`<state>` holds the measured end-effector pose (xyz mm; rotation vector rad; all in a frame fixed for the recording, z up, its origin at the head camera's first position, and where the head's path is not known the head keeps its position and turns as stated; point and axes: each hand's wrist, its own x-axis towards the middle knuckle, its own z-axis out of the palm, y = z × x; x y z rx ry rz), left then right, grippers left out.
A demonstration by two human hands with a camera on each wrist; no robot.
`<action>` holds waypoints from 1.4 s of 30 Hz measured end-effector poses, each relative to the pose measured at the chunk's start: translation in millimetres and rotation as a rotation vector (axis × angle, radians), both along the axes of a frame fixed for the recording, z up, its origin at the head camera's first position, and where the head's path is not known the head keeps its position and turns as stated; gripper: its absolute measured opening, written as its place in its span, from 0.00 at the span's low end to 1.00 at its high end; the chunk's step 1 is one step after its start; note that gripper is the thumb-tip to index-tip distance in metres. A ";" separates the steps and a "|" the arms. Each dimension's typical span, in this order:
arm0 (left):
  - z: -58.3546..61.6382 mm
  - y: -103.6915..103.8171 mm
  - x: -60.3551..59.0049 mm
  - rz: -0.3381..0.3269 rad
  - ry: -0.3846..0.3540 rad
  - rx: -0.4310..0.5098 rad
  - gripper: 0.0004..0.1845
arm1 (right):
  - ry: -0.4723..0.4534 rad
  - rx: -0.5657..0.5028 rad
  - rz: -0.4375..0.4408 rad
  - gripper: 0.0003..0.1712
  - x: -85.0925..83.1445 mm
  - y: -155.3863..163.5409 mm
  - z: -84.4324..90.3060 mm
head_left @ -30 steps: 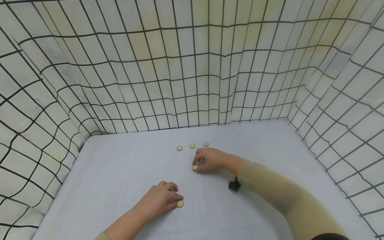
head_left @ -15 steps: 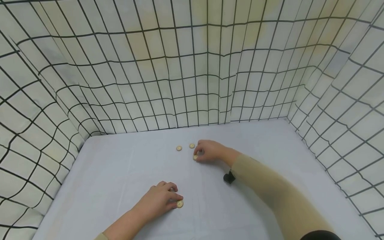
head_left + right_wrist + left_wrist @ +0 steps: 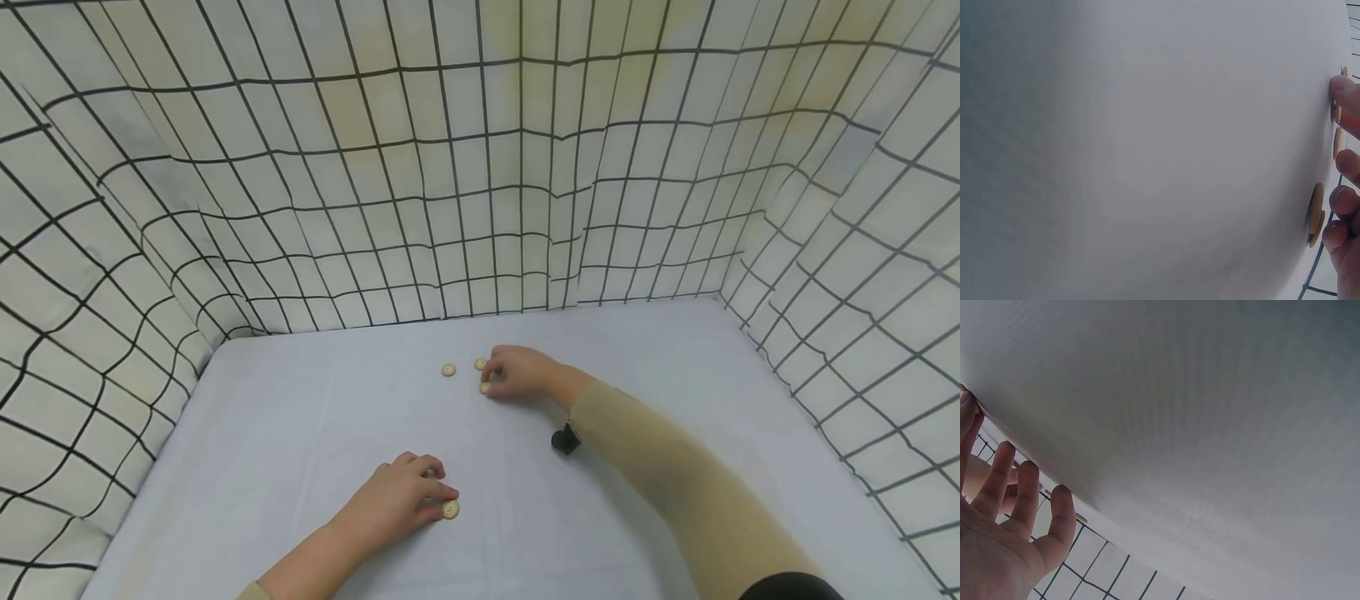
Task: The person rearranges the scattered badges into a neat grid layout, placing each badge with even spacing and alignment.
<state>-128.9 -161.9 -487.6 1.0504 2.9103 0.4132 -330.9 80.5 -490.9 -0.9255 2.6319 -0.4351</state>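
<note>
My left hand (image 3: 397, 502) rests low on the white cloth and pinches a pale wooden button (image 3: 451, 509) between thumb and index finger; its other fingers are spread, as the left wrist view shows. Farther forward, my right hand (image 3: 521, 371) holds a second wooden button (image 3: 485, 388) at its fingertips, close in front of the row at the back. In that row a button (image 3: 448, 370) lies at the left, and the button (image 3: 480, 364) beside it sits right at the right hand's fingers. Overlapping buttons (image 3: 1315, 212) show under the right hand in the right wrist view.
A white cloth (image 3: 300, 433) covers the tabletop. White walls with a black grid (image 3: 465, 183) enclose its back and both sides. A small black device (image 3: 565, 440) hangs under the right sleeve, and a dark rounded shape (image 3: 791, 587) shows at the bottom edge.
My right hand has moved away from me and slightly left with its button, toward the back row. The row's rightmost button is now hidden behind it in the head view. My left hand stays put.
</note>
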 end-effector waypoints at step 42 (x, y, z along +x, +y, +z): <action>0.7 1.5 0.9 0.019 -0.008 -0.012 0.13 | -0.041 -0.141 -0.240 0.20 -17.6 44.2 1.9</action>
